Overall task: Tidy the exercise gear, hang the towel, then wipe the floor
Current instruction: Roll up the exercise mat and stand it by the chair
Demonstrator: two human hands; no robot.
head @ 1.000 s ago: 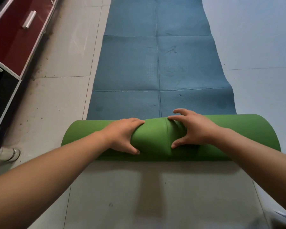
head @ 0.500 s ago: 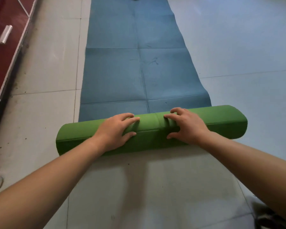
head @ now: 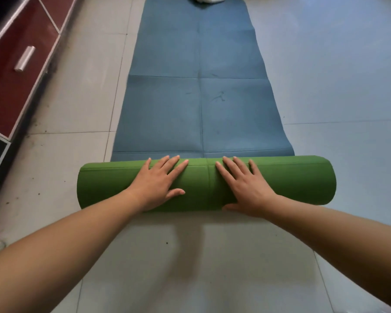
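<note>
The left grip point(head: 158, 186) and right grip point(head: 246, 188) lay flat with fingers spread, pressing side by side on the green rolled part of the exercise mat point(head: 303, 177). Beyond the fingertips its blue unrolled stretch point(head: 201, 109) ran away over the tiled floor point(head: 77, 109). A red drawer cabinet point(head: 14, 75) stood well left of the left grip.
</note>
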